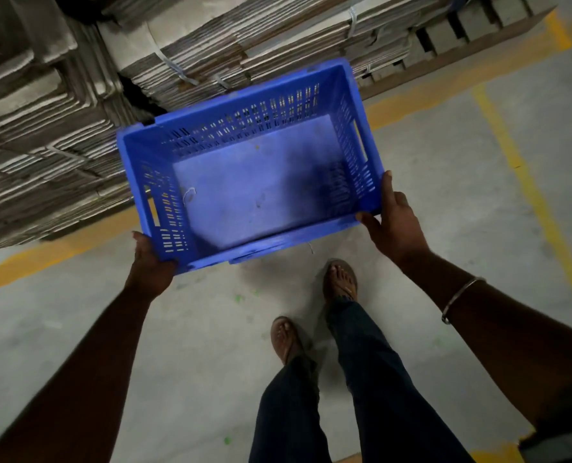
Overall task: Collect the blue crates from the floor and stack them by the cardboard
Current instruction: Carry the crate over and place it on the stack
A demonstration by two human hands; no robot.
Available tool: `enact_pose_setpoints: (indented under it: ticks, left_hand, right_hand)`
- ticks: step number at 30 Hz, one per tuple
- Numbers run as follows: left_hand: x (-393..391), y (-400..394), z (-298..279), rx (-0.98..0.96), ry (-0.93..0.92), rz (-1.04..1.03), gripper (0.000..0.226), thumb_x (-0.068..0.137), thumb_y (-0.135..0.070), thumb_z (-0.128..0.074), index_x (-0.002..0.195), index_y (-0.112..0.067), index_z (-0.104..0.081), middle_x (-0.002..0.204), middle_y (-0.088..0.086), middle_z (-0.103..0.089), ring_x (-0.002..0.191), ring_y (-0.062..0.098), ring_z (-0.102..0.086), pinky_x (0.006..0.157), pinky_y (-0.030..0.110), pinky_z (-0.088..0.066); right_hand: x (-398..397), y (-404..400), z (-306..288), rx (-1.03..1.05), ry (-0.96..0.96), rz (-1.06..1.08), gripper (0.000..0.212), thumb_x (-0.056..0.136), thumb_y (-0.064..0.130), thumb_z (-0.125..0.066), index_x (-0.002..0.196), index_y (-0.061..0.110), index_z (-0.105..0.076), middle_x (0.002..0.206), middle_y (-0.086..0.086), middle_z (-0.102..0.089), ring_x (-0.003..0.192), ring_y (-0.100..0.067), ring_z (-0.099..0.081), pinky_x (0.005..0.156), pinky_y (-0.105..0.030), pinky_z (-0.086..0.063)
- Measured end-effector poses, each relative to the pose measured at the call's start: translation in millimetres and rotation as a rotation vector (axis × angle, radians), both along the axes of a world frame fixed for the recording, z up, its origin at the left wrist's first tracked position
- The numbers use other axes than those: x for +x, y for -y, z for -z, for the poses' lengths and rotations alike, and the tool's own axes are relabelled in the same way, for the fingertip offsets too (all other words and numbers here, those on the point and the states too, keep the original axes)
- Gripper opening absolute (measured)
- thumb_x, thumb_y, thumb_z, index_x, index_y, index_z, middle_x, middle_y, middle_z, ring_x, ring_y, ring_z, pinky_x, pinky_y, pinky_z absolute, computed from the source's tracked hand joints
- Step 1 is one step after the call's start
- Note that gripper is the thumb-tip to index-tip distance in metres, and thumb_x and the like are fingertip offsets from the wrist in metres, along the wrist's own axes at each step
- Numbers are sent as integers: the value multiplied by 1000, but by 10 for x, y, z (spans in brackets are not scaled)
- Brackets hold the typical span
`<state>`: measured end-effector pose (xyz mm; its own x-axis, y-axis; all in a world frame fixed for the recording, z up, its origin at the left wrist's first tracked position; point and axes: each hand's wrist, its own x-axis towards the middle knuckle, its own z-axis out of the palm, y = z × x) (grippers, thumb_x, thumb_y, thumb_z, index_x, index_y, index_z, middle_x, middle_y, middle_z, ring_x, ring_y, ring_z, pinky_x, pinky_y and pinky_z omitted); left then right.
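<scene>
With my left hand (151,267) and right hand (393,225) clamped on the blue crate's (248,182) near corners, I should keep it level and lower it squarely beside the cardboard (194,55).

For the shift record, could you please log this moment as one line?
blue crate: empty, carried | left hand, right hand: gripping near corners | cardboard stacks: ahead
</scene>
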<state>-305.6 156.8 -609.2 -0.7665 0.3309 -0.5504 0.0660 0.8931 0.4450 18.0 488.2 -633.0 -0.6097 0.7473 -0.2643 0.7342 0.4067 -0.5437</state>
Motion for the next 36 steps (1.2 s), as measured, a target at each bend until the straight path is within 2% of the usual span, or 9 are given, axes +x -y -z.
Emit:
enact_pose_setpoints:
  ticks: [2, 5, 7, 9, 13, 18, 22, 28, 36]
  left_hand:
    - [-26, 246, 259, 49, -57, 59, 75, 77, -44, -71, 138, -26, -31, 138, 24, -45, 127, 42, -48, 104, 61, -41]
    - [292, 305, 37, -2, -151, 160, 84, 87, -25, -69, 150, 4, -21, 156, 31, -20, 145, 42, -24, 118, 45, -26]
    - [514, 292, -125, -13, -193, 221, 85, 89, -18, -70, 154, 0, -18, 162, 26, -4, 150, 35, -14, 115, 38, -28]
    - [633, 358, -175, -12, -188, 263, 77, 87, -17, -71, 152, -8, -32, 163, 21, 1, 151, 30, -16, 112, 39, -32]
    - [656, 469, -149, 25, -197, 278, 63, 85, -17, -72, 142, -13, -46, 164, 15, -3, 146, 26, -30, 108, 40, -39]
    - [664, 437, -102, -53, -221, 283, 58, 86, -25, -71, 138, -20, -47, 165, 7, 0, 123, 38, -56, 99, 45, -45]
    - [755, 465, -69, -114, -214, 272, 60, 88, -30, -69, 142, -22, -43, 165, 5, 3, 121, 39, -56, 100, 47, -44]
    - [836, 512, -22, -81, -152, 277, 74, 89, -31, -70, 150, -26, -30, 164, 6, 12, 130, 40, -49, 109, 46, -40]
    - [837, 135, -55, -77, -82, 319, 65, 89, -25, -69, 146, -22, -39, 163, 13, 7, 131, 36, -48, 107, 35, -38]
  right_hand:
    - [-7, 33, -15, 9, 33, 45, 92, 91, 40, -62, 157, 19, -2, 123, -21, -50, 99, -39, -57, 73, -36, -44]
    - [-15, 140, -67, 48, 56, 34, 86, 92, 44, -58, 156, 15, -8, 143, -22, -38, 118, -41, -50, 86, -45, -49]
    - [17, 230, -98, 97, 72, 4, 78, 91, 44, -58, 154, 15, -23, 155, -23, -23, 132, -42, -40, 100, -49, -46]
    - [54, 328, -112, 115, 105, -40, 65, 90, 39, -62, 148, 21, -40, 159, -25, -13, 138, -45, -32, 108, -48, -39]
    - [102, 351, -118, 108, 133, -73, 57, 83, 29, -68, 138, 28, -52, 155, -25, -16, 130, -48, -40, 105, -49, -43]
    - [58, 251, -131, 84, 93, -74, 46, 82, 18, -63, 127, 25, -59, 132, -20, -35, 108, -43, -53, 96, -42, -49]
    - [128, 291, -138, 84, 44, -85, 44, 85, 15, -61, 129, 22, -58, 128, -17, -36, 108, -36, -52, 90, -32, -47]
    - [285, 241, -137, 102, 18, -122, 45, 86, 18, -60, 130, 25, -57, 127, -17, -37, 97, -35, -56, 87, -33, -49]
    - [368, -90, -101, 133, 30, -95, 46, 83, 17, -60, 128, 23, -58, 119, -23, -42, 106, -35, -46, 91, -40, -49]
